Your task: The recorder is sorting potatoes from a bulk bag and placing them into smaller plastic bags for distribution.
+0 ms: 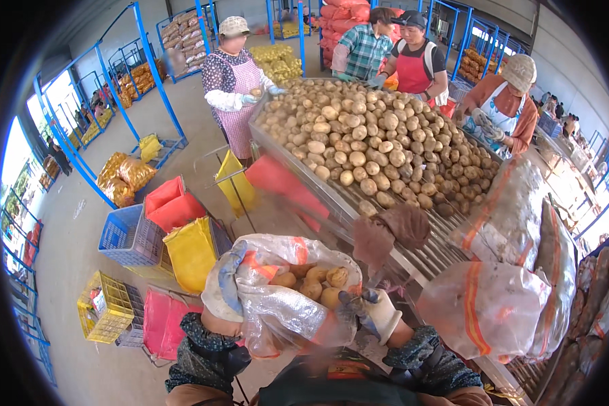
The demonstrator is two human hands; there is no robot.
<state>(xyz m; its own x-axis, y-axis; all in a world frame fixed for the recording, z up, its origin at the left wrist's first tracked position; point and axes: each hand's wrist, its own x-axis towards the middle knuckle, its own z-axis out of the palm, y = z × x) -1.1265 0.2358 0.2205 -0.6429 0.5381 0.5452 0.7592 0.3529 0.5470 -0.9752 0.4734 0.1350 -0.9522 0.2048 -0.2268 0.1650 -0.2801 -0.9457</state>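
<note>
In front of me is a clear plastic bag (287,328) with orange stripes, its mouth spread wide and several potatoes (311,289) inside. My left hand (223,291), in a white and blue-grey work glove, is closed on the bag's left rim; folds of plastic partly hide the fingers. At the right rim, my right hand (375,314) wears a similar glove with dark fingertips, bent over the plastic. Just beyond the bag, a brown cloth (392,233) lies on the edge of the metal sorting table (328,196).
A large potato heap (379,145) covers the table, with several people in aprons or gloves around it. Filled plastic bags (484,308) stand close on my right. To the left are a blue crate (132,237), a yellow crate (105,308) and red and yellow sheets (191,254) over frames.
</note>
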